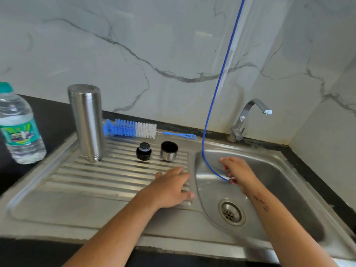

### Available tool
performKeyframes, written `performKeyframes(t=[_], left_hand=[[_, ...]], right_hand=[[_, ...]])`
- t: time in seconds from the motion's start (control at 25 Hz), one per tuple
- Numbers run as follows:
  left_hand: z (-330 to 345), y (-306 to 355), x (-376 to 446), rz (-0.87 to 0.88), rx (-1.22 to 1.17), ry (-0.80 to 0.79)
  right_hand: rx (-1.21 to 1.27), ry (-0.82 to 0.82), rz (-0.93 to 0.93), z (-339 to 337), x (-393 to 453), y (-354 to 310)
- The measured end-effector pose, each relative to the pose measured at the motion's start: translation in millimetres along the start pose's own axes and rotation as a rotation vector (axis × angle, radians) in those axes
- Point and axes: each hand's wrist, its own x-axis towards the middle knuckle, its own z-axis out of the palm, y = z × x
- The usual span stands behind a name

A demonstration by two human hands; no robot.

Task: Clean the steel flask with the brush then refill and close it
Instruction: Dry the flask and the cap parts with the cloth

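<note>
- The steel flask (86, 122) stands upside down on the ribbed drainboard (77, 178) of the sink, at the back left; its threaded mouth is on the ridges and the flat base is on top. The body is a plain brushed-metal cylinder, shiny, with no lid on it.
- The black stopper (143, 151) stands on the drainboard to the right of the flask, and just beside it the steel cup-lid (169, 150) sits with its dark inside facing up — both are apart from the flask.
- The bottle brush (131, 128) lies behind them along the back edge of the sink, with blue and white bristles and a thin blue handle that points right.
- The left hand (171, 187) lies flat on the drainboard near the basin edge, fingers straight and a little spread, holding nothing.
- The right hand (238, 173) is over the basin (273, 182) and pinches the lower end of a thin blue tube (221, 78) that comes down from above.
- A plastic water bottle (18, 124) with a green cap stands on the dark counter at far left; the tap (248, 116) is at the back of the basin.
</note>
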Motion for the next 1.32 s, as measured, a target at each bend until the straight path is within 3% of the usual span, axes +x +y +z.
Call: performKeyframes(t=[0.2,0.28,0.4,0.52,0.72,1.0,1.2,1.32], left_hand=[[-75.0,-27.4,-68.5,-0.103,-0.173,0.692],[-109.7,-51.5,-93.8,-0.294,-0.274,0.923],[-143.1,-97.0,-112.0,-0.588,-0.375,1.105],[-153.5,-133.4,-103.7,-0.675,-0.444,1.085],[-159.2,-147.2,-80.4,-0.535,-0.445,0.999],[-153.1,-142.1,-80.0,-0.469,-0.439,1.09],[-143.0,-103.0,-95.4,-0.22,-0.614,1.156],[-118.1,-74.1,-103.7,0.02,-0.851,1.111]], right_hand=[[0.098,-0.346,-0.262,98.8,-72.8,-54.9],[0.172,-0.457,-0.298,138.2,-87.2,-70.9],[0.296,-0.575,-0.25,184.0,-101.1,-83.8],[0.376,-0.626,-0.164,207.4,-105.7,-80.2],[0.391,-0.604,-0.074,208.7,-100.5,-68.8],[0.372,-0.644,-0.022,212.0,-104.6,-72.1],[0.36,-0.805,0.136,209.0,-109.0,-77.8],[0.609,-0.918,0.178,203.7,-110.8,-83.0]])
